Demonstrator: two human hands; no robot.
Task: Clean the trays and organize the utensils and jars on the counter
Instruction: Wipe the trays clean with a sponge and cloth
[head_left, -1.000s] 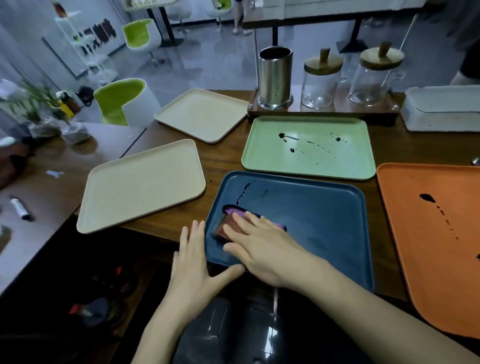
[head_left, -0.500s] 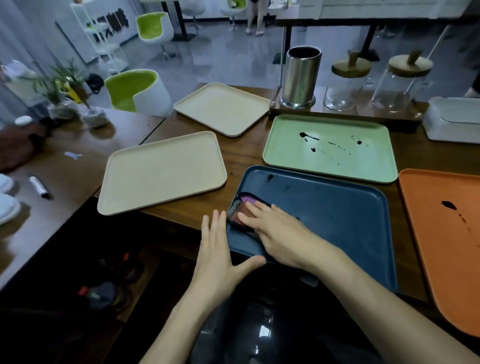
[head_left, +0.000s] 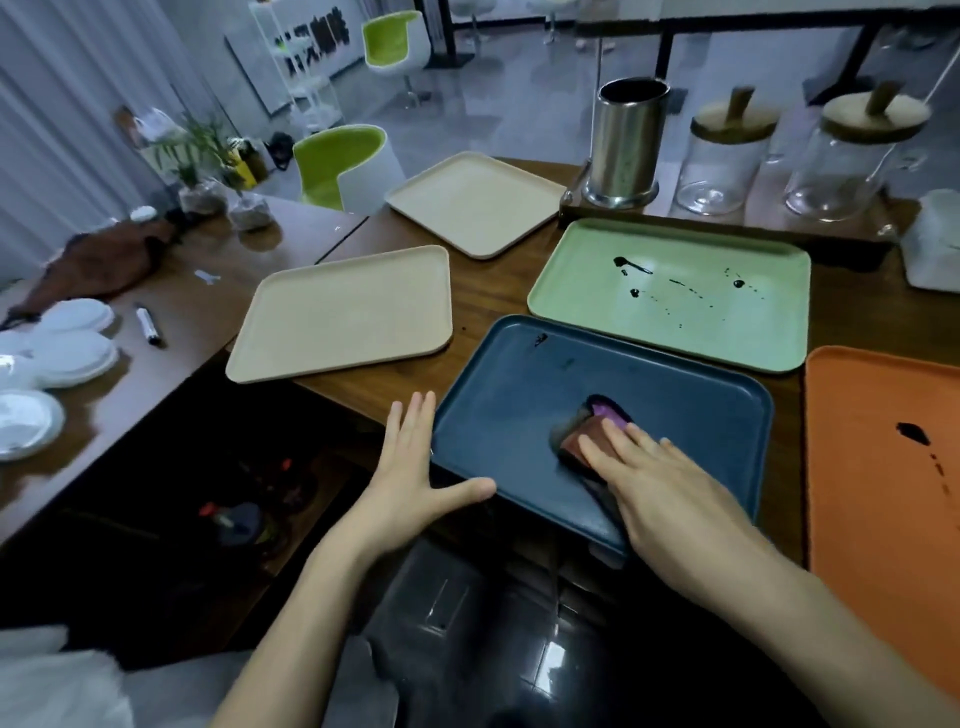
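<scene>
Left hand (head_left: 410, 467), fingers straight, braced the blue tray's (head_left: 519, 415) near-left corner at the table's (head_left: 493, 291) front edge. Right hand (head_left: 670, 483) pressed a cloth (head_left: 582, 436) flat mid-tray, apparently wiping. The dark spot (head_left: 540, 339) by the tray's far edge likely needed the next sweep.

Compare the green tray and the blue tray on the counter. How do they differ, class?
The green tray carries many dark drips; the blue tray shows one small mark near its far edge. No hand touches the green tray; on the blue tray the right hand presses a cloth and the left hand rests at its corner. Both are rimmed rectangles lying flat.
</scene>
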